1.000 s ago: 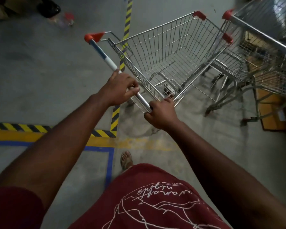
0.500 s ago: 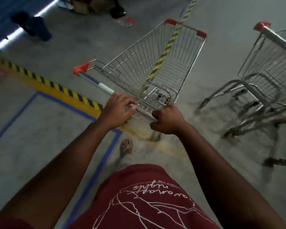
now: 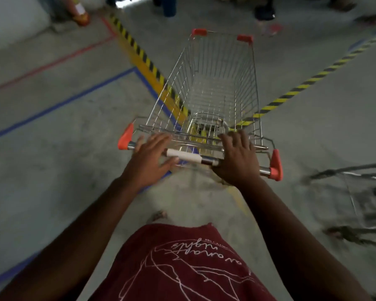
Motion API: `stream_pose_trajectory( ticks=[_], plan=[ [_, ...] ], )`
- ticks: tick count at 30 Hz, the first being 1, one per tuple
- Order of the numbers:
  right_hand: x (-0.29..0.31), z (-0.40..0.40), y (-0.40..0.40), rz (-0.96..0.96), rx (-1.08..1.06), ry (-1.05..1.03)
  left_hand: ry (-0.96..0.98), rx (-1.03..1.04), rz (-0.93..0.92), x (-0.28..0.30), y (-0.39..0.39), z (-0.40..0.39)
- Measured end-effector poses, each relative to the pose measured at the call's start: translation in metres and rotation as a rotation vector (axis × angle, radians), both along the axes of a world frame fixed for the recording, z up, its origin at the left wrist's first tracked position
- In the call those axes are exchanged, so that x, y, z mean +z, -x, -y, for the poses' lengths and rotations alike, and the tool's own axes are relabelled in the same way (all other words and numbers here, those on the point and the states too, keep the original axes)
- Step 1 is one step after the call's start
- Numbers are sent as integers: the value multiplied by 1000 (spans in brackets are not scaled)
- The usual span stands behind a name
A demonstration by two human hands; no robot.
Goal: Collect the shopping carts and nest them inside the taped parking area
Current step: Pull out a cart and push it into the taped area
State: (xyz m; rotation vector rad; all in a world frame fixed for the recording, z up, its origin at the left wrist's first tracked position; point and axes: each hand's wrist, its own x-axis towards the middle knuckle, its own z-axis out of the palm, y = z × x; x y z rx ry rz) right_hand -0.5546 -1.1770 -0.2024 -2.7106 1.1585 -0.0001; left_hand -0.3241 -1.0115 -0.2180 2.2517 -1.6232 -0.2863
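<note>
A wire shopping cart [image 3: 217,83] with orange corner caps stands straight ahead of me, its basket pointing away. Both of my hands lie on its handle [image 3: 189,158], a steel bar with a white sleeve and orange end caps. My left hand [image 3: 152,158] sits left of the sleeve, fingers stretched over the bar and thumb under it. My right hand [image 3: 237,158] covers the bar's right part, fingers reaching toward the basket's rear flap. The cart straddles a corner of blue tape [image 3: 74,98] beside yellow-black tape [image 3: 148,61].
A second cart [image 3: 367,192], blurred, stands close at the right edge. Another yellow-black strip [image 3: 313,79] runs off to the upper right, a red line [image 3: 52,64] to the upper left. An orange bottle-like object [image 3: 80,14] and dark shoes [image 3: 265,11] lie far ahead.
The cart has swung round from pointing right toward the other cart to pointing straight ahead over the tape corner. Both hands have loosened from fists to stretched fingers on the handle.
</note>
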Motion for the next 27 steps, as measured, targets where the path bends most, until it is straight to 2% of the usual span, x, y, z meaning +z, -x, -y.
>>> stream_pose_trajectory(
  ticks=[5,7,9,11,16,21,27],
  plan=[
    [6,-14,-67,-241,162,-158,-6,261,175,-5,-60,-62],
    [6,-26,-101,-232,222,-131,-66,382,139,-3,-78,-78],
    [5,-39,-135,-210,288,-103,-214,473,70,2,-105,-91],
    [5,-49,-166,-212,355,-102,-299,456,34,8,-135,-100],
    [10,-71,-230,-249,446,-128,-301,380,65,12,-187,-134],
    [11,-90,-271,-248,534,-124,-289,465,121,17,-201,-170],
    [17,-94,-305,-275,603,-160,-294,570,107,15,-210,-185]
  ],
)
